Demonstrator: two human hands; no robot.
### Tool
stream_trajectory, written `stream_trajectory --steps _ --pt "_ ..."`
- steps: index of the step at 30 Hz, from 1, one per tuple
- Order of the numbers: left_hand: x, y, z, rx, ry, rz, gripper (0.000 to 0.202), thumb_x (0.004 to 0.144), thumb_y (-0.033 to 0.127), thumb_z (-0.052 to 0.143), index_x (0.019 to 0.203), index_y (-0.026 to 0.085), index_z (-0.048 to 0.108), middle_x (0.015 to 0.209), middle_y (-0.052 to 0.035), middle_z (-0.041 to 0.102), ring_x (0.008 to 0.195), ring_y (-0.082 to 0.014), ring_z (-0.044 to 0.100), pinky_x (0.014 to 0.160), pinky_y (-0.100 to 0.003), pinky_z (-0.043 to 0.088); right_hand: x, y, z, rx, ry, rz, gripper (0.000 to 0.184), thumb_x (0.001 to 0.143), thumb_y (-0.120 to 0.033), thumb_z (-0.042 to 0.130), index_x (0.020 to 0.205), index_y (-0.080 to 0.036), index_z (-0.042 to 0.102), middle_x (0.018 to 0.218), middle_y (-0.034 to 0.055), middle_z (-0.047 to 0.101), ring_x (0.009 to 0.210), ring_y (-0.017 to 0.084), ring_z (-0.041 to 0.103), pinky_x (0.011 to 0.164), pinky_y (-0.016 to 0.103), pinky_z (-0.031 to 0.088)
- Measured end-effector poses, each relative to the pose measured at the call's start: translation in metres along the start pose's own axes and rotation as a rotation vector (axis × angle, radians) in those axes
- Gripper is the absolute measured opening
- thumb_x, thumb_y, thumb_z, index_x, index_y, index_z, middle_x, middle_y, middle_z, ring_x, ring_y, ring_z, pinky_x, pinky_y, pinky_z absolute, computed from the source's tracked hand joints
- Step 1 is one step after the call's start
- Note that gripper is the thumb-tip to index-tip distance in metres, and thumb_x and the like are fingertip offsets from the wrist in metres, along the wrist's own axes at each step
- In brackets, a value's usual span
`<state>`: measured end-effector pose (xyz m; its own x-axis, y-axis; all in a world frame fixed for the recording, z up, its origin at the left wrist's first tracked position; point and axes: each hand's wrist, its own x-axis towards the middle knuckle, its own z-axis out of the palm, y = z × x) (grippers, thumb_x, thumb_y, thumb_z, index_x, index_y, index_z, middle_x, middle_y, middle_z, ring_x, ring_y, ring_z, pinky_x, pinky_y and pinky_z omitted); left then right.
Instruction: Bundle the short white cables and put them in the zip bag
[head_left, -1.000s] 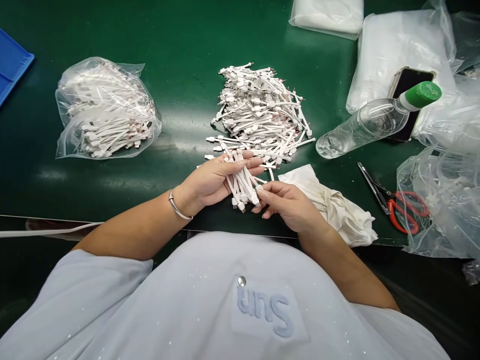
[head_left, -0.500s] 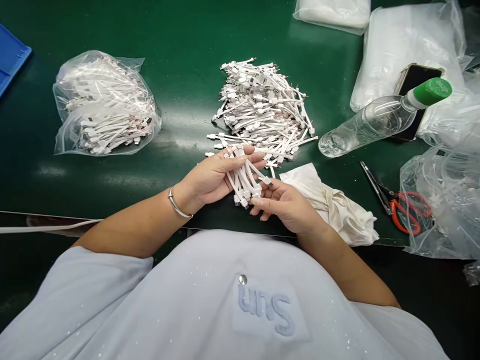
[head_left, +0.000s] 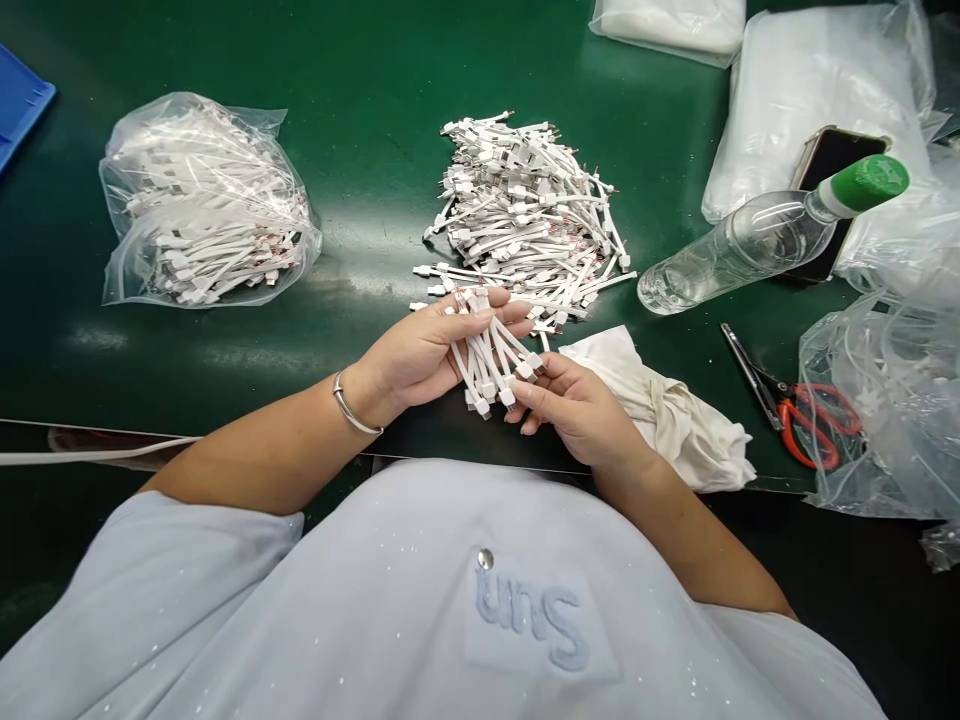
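My left hand (head_left: 420,355) is closed round a bundle of short white cables (head_left: 487,360), whose plug ends stick out above and below my fingers. A silver bangle sits on that wrist. My right hand (head_left: 574,405) is beside it, its fingertips pinching the lower plug ends of the same bundle. Just beyond both hands lies a loose pile of the same white cables (head_left: 525,205) on the green table (head_left: 360,120).
A clear bag full of cables (head_left: 202,205) lies at the left. A crumpled white cloth (head_left: 667,415) is by my right hand. A plastic bottle with a green cap (head_left: 765,235), a phone (head_left: 829,160), red-handled scissors (head_left: 795,405), plastic bags (head_left: 885,400) and a blue tray (head_left: 19,110) surround the space.
My right hand's fingers have shifted along the lower plug ends of the bundle. My left hand has stayed nearly still with the bundle in it.
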<state>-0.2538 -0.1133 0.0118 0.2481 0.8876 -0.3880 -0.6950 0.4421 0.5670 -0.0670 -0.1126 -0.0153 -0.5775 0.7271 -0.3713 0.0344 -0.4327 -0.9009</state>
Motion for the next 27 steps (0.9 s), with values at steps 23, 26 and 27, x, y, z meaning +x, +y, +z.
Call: stream_trajectory --steps 23,26,27 --pt "0.0012 0.0009 -0.0007 0.055 0.004 0.033 0.019 0.085 0.002 0.051 0.092 0.012 0.065 0.096 -0.0058 0.073 0.100 -0.0225 0.069 0.104 -0.053 0.044 0.0012 0.0056 -0.0032 0.079 -0.001 -0.032 0.027 0.078 -0.032 0.073 0.102 -0.021 0.071 0.094 0.0027 0.071 0.083 0.012 0.065 0.064 0.019 0.055" --pt "0.0010 0.0042 0.0011 0.073 0.037 0.041 0.019 0.085 0.003 0.051 0.092 0.013 0.065 0.096 -0.0056 0.073 0.105 -0.0240 0.067 0.105 -0.053 0.043 -0.0005 0.0029 -0.0036 0.116 -0.013 -0.004 0.029 0.077 -0.031 0.073 0.104 -0.021 0.072 0.098 0.0034 0.072 0.088 0.014 0.067 0.069 0.021 0.056" --pt "0.0006 0.0052 0.0019 0.079 0.047 0.041 0.018 0.084 0.003 0.052 0.092 0.013 0.065 0.097 -0.0058 0.073 0.108 -0.0247 0.066 0.106 -0.053 0.043 -0.0010 0.0019 -0.0035 0.126 -0.007 -0.004 0.027 0.077 -0.031 0.073 0.102 -0.021 0.073 0.097 0.0032 0.072 0.087 0.013 0.067 0.069 0.021 0.056"
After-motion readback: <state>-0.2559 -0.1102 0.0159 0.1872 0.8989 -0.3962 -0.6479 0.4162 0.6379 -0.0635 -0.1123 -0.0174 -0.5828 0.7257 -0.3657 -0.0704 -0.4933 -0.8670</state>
